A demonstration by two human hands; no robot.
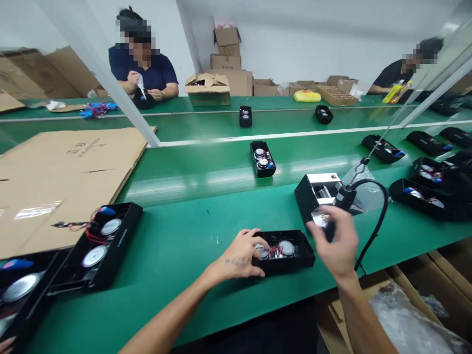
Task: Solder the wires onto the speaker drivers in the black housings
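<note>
In front of me on the green bench lies a black speaker housing, open side up, with two round speakers and red wires inside. My left hand grips its left end, fingers over the rim and thumb against the near side. My right hand is curled around the lower part of a black electric screwdriver, which hangs from a wire and tilts down to the left. Slight blur hides its tip. Just behind it stands a black-and-white screw feeder.
More speaker housings stand at left and right; another housing sits mid-line. A cardboard sheet covers the left side. Across the line are a co-worker and a second person. Open cartons are below right.
</note>
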